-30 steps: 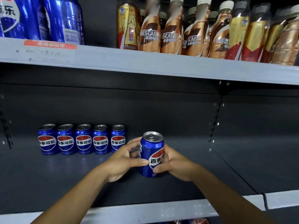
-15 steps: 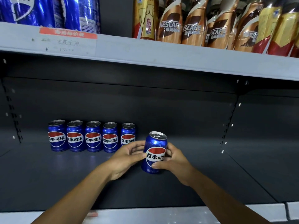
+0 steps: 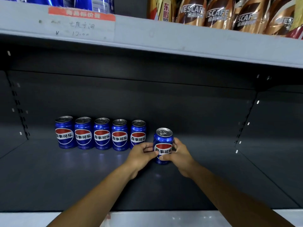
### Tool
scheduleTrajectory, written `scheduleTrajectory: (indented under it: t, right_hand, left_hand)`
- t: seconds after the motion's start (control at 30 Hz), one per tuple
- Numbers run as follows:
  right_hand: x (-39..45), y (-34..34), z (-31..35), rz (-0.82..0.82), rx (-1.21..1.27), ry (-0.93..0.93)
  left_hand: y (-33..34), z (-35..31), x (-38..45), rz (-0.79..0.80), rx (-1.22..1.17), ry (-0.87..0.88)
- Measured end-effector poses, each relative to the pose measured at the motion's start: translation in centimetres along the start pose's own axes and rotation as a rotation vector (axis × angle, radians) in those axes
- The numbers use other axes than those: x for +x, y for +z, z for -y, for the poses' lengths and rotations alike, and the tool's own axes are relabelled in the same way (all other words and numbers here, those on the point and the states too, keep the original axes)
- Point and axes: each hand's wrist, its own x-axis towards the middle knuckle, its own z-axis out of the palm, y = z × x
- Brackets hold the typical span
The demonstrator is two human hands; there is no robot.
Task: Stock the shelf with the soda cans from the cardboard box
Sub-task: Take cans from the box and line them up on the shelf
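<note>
Both hands pinch upright can (image 3: 163, 145) on shelf (image 3: 82, 177): left hand (image 3: 141, 155), right hand (image 3: 179, 154). Can base seemingly touching shelf, near-right of five-can row (image 3: 100, 133).

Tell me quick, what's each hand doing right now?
Left hand: fingers curled around the Pepsi can, gripping its left side.
Right hand: also gripping the same can, from its right side.

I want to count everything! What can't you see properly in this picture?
Head view only:
- Cardboard box: out of frame.
- Held can: sides covered by left hand and right hand.
- Fifth can: bottom hidden by the left hand.
- Coffee bottles: tops cut off by the top edge.
- Price tag: handwriting too faint.
</note>
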Motion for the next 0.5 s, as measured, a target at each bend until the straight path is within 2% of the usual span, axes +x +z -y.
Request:
scheduleTrajectory:
  t: [0.5]
  right_hand:
    - [3.6,2.0,-1.3,-0.039,0.068,0.016]
  left_hand:
    - [0.4,1.7,1.2,-0.121,0.164,-0.060]
